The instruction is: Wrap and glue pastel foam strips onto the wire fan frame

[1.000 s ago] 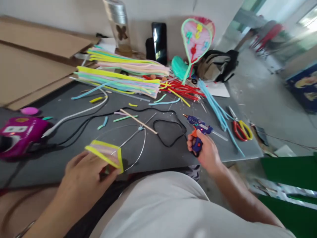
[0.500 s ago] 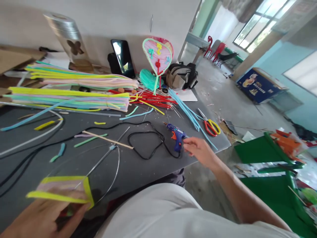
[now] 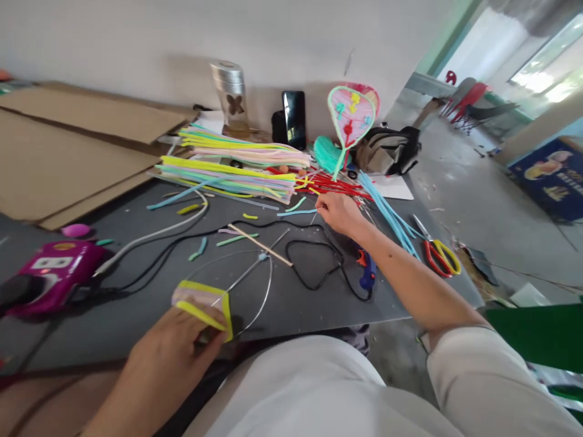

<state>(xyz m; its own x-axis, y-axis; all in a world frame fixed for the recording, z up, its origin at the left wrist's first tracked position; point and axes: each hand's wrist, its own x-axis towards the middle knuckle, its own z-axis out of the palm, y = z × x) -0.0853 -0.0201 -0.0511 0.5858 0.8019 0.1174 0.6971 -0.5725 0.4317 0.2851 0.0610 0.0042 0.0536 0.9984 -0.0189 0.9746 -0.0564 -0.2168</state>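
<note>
The glue gun (image 3: pixel 367 271) is now left lying on the gray table (image 3: pixel 319 315), far from the near edge. The right hand (image 3: pixel 339 213) is curled by a blue pipe cleaner (image 3: pixel 298 212); a hold cannot be told. The wire frame (image 3: pixel 203 301) is gripped near by the left hand (image 3: pixel 168 358).

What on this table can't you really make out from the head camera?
In the head view:
Right hand: covers whatever it touches.
Left hand: its grip is hidden behind the yellow-edged frame.
Glue gun: partly hidden by the right forearm.
Magenta device: its dark end runs off the left edge.
</note>
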